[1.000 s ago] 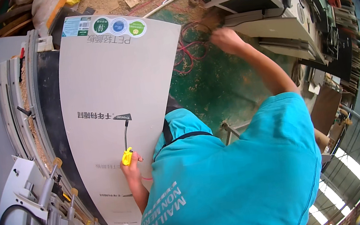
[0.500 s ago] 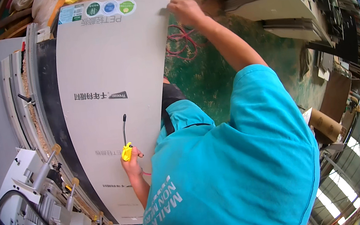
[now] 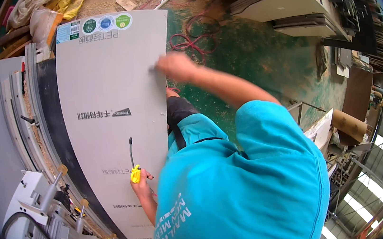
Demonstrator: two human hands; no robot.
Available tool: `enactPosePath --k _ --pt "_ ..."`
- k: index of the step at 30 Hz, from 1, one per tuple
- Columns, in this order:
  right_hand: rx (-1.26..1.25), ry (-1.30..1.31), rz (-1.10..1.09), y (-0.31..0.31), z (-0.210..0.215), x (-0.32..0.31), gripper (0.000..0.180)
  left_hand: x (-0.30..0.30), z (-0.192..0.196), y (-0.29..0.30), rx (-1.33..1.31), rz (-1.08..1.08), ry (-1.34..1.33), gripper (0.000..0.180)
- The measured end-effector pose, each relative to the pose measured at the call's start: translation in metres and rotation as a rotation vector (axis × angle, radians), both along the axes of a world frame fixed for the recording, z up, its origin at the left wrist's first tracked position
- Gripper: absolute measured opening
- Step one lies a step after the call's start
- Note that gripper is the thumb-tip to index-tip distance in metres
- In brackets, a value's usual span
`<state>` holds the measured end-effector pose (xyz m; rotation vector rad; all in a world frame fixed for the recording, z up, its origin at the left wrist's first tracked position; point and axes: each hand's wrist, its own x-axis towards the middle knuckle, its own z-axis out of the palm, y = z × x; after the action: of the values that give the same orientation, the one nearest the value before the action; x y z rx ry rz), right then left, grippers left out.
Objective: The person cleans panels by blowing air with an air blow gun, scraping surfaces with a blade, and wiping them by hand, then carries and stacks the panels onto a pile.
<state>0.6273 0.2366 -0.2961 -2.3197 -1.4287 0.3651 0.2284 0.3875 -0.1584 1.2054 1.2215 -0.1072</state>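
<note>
Head camera: pale board (image 3: 95, 78) laid flat from seven to eleven o'clock, likely for support, overlapping black bed (image 3: 50, 96) at nine. Yellow blow gun (image 3: 135, 175) gripped at seven-thirty in wrapped left hand (image 3: 140, 187), nozzle (image 3: 131, 150) toward eleven, presumably for keeping clear of the body. Right hand (image 3: 175, 67), blurred, bunched over board edge near twelve; cannot tell whether pinching anything. Now drawn back from the far corner, nearer the body than half a second earlier.

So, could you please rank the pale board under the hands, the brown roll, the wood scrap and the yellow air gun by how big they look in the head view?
1. Pale board
2. Brown roll
3. Yellow air gun and wood scrap: too close to rank.
</note>
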Motion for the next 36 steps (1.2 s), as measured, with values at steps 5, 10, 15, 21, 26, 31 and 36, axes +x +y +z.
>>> enactPosePath --k 5,10,15,21,26,31,36 --pt "-0.008 -0.313 -0.669 -0.012 -0.022 0.243 0.023 0.054 0.011 -0.013 -0.002 -0.05 0.073 0.02" --pt "0.067 0.079 -0.165 0.013 0.012 0.149 0.016 0.078 0.009 -0.009 -0.032 0.005 0.076 0.016" --pt "0.186 -0.183 -0.513 -0.009 -0.001 0.207 0.006 0.096 0.022 0.002 -0.016 -0.051 0.054 0.017" --pt "0.011 -0.05 -0.386 0.005 -0.003 0.177 0.013 0.076 0.022 -0.008 -0.024 0.045 0.047 0.018" --pt "0.181 -0.093 -0.274 0.0 0.0 0.167 0.006 0.074 0.029 -0.012 0.042 0.012 0.117 0.018" --pt "0.101 -0.153 -0.608 -0.005 -0.013 0.19 0.009 0.064 0.033 -0.022 0.041 0.017 0.102 0.02" --pt "-0.036 -0.173 -0.298 0.014 0.007 0.169 0.012 0.035 0.03 -0.046 0.031 0.137 0.09 0.022"
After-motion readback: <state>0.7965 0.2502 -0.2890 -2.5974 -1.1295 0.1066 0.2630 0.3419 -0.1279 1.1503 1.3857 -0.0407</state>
